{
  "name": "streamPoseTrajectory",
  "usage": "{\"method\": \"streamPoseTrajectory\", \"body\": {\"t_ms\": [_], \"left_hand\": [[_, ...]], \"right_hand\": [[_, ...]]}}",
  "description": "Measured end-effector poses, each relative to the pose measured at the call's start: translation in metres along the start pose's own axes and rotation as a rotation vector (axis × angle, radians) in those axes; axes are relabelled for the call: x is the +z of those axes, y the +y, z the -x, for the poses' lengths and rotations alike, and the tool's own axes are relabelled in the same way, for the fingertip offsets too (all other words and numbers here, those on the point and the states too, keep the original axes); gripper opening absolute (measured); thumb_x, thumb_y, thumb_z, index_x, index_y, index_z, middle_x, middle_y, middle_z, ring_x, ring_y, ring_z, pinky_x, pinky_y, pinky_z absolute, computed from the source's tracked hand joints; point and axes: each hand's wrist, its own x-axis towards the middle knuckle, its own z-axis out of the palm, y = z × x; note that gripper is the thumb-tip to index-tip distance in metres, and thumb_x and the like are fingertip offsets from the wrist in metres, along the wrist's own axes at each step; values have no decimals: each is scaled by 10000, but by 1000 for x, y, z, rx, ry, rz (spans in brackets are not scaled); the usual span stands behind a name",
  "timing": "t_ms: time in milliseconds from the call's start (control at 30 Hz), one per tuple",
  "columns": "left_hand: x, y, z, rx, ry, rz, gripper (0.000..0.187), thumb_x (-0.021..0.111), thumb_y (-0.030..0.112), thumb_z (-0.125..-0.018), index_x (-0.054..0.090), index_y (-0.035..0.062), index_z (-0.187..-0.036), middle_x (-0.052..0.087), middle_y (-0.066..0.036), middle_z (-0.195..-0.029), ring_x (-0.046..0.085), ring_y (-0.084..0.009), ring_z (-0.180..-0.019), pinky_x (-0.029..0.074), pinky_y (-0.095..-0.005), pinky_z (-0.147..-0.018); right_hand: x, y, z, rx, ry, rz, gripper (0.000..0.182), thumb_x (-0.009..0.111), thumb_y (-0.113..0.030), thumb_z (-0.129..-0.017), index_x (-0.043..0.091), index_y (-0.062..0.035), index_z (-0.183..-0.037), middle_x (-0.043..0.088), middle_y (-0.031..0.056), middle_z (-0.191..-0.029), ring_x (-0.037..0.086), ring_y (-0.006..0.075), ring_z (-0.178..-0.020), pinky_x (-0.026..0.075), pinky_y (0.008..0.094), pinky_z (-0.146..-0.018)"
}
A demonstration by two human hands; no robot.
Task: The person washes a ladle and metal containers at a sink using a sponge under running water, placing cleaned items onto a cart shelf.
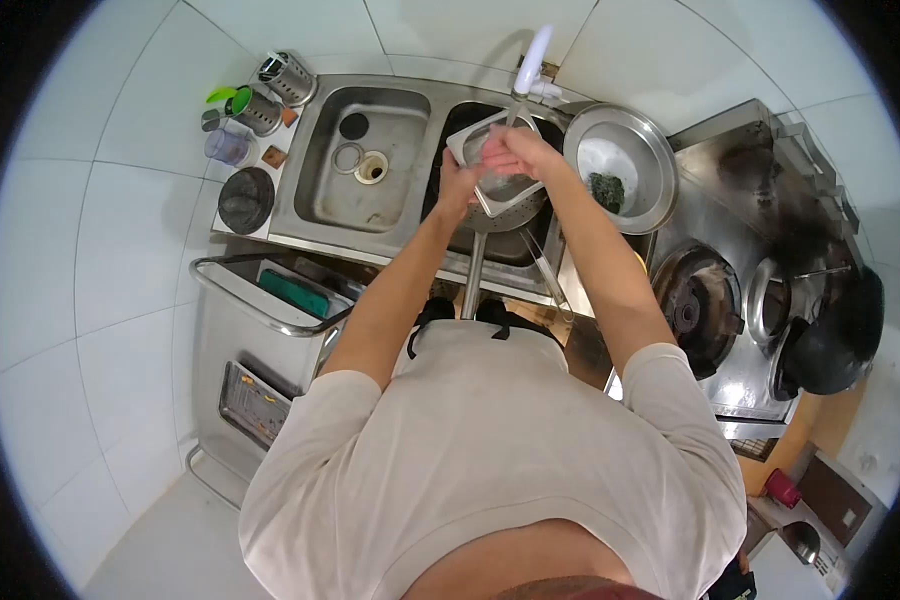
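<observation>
Over the right sink basin, a rectangular metal container (498, 203) is tilted under the white faucet (534, 62), and water appears to run into it. My left hand (458, 184) grips its left side. My right hand (517, 152) is over the container's opening, fingers bent together under the water; whether they hold anything is too small to tell. Beneath the container lies a perforated metal strainer (518, 215), its long handle (474, 275) pointing toward my body.
Right of the sink is a metal bowl (638, 215) with dark green bits. Farther right are a stove burner (698, 308) and a black wok (843, 335). The left basin (360, 205) holds a ring and a dark disc. A cart (260, 318) carries trays.
</observation>
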Motion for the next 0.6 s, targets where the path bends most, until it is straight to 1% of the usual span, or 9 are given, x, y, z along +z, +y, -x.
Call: {"method": "streamPoseTrajectory", "body": {"t_ms": [33,133,167,267,300,367,433,500,600], "left_hand": [[3,13,8,-120,38,34,568,616,128,-827,378,109,-1342,532,-138,-1210,585,-259,-1042,567,-391,-696],[11,20,6,-48,137,108,465,555,166,-921,380,100,-1347,538,-130,-1209,558,-246,-1075,527,-358,-801],[12,23,5,-10,161,110,444,540,168,-937,384,93,-1345,539,-127,-1213,555,-249,-1075,509,-357,-832],[5,26,-5,119,208,72,417,515,176,-967,391,76,-1352,519,-129,-1241,538,-254,-1085,452,-353,-917],[-3,20,-12,173,213,25,431,520,179,-964,390,74,-1362,497,-136,-1262,527,-254,-1096,432,-352,-941],[-18,-5,-31,234,290,-49,485,531,141,-944,379,60,-1397,387,-185,-1324,458,-285,-1180,369,-375,-1015],[-18,1,-24,213,303,-143,531,553,142,-923,367,59,-1413,344,-207,-1329,422,-316,-1217,342,-392,-1040],[-19,3,-21,219,306,-193,574,578,146,-898,358,62,-1422,330,-221,-1329,404,-349,-1237,320,-406,-1061],[-35,-10,-25,286,294,-270,642,603,134,-859,333,90,-1439,337,-221,-1329,385,-385,-1252,289,-421,-1090]], "right_hand": [[-1,7,-12,-84,92,44,375,539,-329,-948,599,4,-1109,650,129,-1088,634,226,-1028,524,347,-846],[12,40,-16,-312,-59,132,349,534,-343,-953,618,-37,-1100,662,92,-1037,642,208,-974,525,356,-815],[12,50,-23,-346,-145,463,319,520,-307,-960,618,-84,-1165,681,75,-1020,655,246,-956,522,371,-795],[31,73,-2,-681,58,1153,332,494,-311,-961,614,-117,-1201,690,71,-1060,657,304,-963,501,404,-841],[29,64,9,-623,36,1525,362,474,-334,-953,619,-122,-1209,683,127,-1081,633,365,-1012,452,463,-928],[15,75,13,-1045,264,1524,365,455,-340,-955,643,-101,-1156,685,161,-1019,627,375,-999,420,483,-964],[7,74,11,-1216,381,1516,366,464,-343,-948,661,-87,-1121,679,186,-1007,614,367,-1024,397,486,-997],[-1,63,0,-1127,372,1541,356,502,-342,-930,673,-83,-1104,666,204,-1045,594,341,-1087,384,474,-1026],[-7,36,-40,-371,191,1344,405,606,-399,-856,678,-108,-1129,597,172,-1256,520,277,-1235,336,436,-1087]]}}
